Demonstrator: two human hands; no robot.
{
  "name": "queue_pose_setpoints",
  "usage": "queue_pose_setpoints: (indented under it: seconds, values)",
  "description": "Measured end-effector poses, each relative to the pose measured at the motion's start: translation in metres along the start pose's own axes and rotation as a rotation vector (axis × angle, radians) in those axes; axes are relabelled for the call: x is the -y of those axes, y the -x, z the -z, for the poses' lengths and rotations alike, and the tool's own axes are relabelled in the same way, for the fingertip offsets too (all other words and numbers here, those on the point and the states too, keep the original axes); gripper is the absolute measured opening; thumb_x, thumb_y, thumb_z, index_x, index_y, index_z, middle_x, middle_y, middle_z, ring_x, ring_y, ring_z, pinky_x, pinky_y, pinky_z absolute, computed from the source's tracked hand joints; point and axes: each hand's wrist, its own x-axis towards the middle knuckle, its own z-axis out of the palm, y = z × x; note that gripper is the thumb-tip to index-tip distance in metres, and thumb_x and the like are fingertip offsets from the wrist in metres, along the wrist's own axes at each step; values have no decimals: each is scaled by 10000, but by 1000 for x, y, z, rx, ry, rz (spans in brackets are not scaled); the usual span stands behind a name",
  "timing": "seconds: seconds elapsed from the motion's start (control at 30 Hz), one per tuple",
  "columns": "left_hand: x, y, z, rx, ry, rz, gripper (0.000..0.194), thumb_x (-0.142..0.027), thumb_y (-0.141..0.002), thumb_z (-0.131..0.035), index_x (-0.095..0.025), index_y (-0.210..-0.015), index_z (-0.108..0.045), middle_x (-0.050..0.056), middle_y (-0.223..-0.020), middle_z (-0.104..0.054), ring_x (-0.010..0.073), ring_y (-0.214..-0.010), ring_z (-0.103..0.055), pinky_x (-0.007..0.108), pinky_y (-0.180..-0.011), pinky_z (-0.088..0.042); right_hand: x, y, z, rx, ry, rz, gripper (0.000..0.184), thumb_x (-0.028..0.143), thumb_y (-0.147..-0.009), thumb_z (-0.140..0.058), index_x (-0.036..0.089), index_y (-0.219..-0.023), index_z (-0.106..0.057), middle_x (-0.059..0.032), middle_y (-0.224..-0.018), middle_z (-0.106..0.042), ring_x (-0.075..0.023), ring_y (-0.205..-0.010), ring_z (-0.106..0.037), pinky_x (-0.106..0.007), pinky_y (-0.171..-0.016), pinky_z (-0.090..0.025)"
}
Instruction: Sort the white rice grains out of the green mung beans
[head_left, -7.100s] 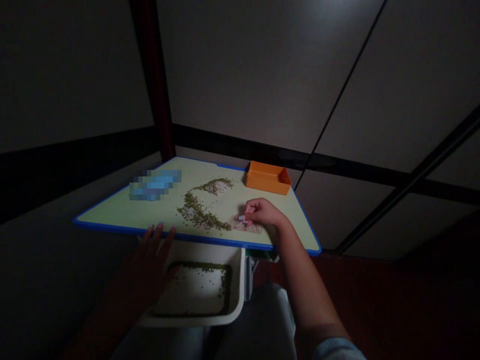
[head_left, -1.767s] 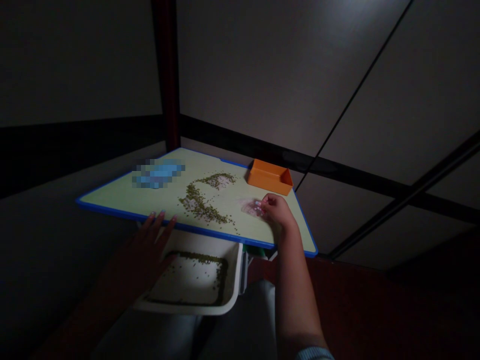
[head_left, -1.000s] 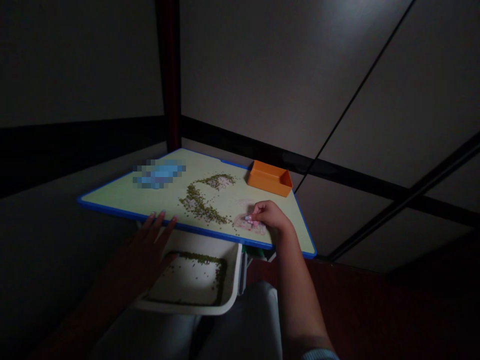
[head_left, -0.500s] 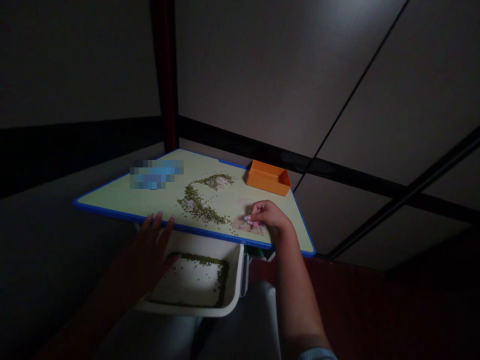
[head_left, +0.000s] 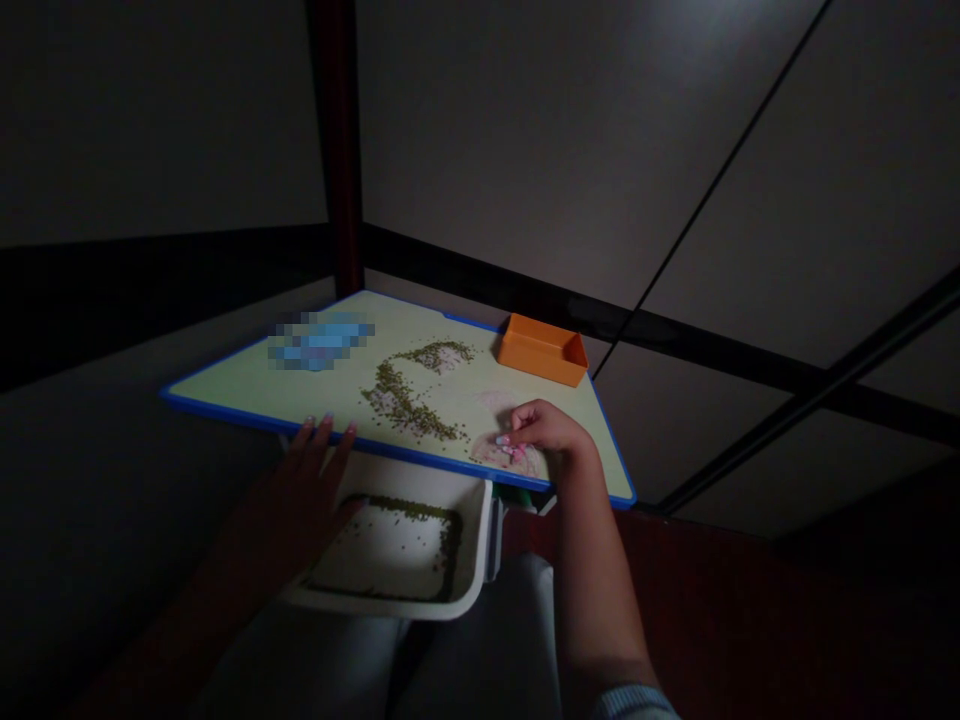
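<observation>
My right hand (head_left: 546, 428) is closed in a pinch low over the right front of the pale table top (head_left: 300, 395). Something small and pink shows at its fingertips, too small to name. Under the fingers lies a thin pinkish patch (head_left: 491, 455); I cannot tell what it is. Left of it, small green grains (head_left: 412, 412) are spread in a curved heap, with pinkish bits (head_left: 450, 357) among them. My left hand (head_left: 307, 485) is open, fingers spread, its tips at the table's blue front edge. Below it, a white tub (head_left: 476, 590) holds green grains along its inner sides.
An orange open box (head_left: 544, 350) stands at the table's back right corner. A blurred-out blue item (head_left: 322, 343) lies at the back left. Dark wall panels (head_left: 487, 150) rise behind the table, and a dark red post (head_left: 341, 150) stands at the left corner.
My right hand moved back and right over the table, then returned toward the front edge, still pinched. The pinkish patch shifted along with it. My left hand stayed by the edge.
</observation>
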Motion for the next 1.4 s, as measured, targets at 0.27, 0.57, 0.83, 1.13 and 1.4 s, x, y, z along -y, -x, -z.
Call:
queue_pose_setpoints:
  seconds: [0.27,0.57,0.83,1.13,1.4]
  values:
    - [0,-1,-5,-1,-17,-6,763,-482,-798,-406,-93,-1415,-183,261,-1501,-177,374,-1407,-123,518,-990,-385,3,-2,-3,49,10,-21,328,358,-623,-735,162,-537,-487,48,-473,-549,-50,-430,-406,-207,-457,-259]
    - [3,0,-4,23,-46,-27,772,-506,-807,-393,-105,-1422,-154,260,-1499,-190,378,-1401,-153,513,-985,-387,3,-2,-2,73,-7,14,353,406,-634,-744,157,-564,-505,26,-491,-587,-52,-420,-416,-201,-436,-250]
    - [3,1,-5,-5,-41,-27,758,-488,-809,-390,-126,-1427,-143,240,-1509,-178,364,-1408,-139,511,-988,-385,-2,-6,-2,-125,-103,58,376,451,-624,-754,151,-587,-531,10,-489,-608,-71,-411,-478,-193,-435,-310]
    - [1,0,1,31,-45,-12,738,-474,-804,-413,-120,-1414,-200,236,-1504,-203,363,-1402,-166,503,-972,-400,4,-5,-9,-38,-102,46,387,447,-591,-772,153,-573,-521,20,-497,-608,-80,-431,-521,-203,-453,-372]
    - [0,-1,2,41,-54,-10,727,-458,-804,-422,-123,-1413,-208,237,-1496,-228,371,-1391,-200,494,-957,-410,2,-6,-7,-94,-11,40,358,420,-647,-735,156,-571,-506,4,-491,-603,-59,-396,-439,-193,-413,-279]
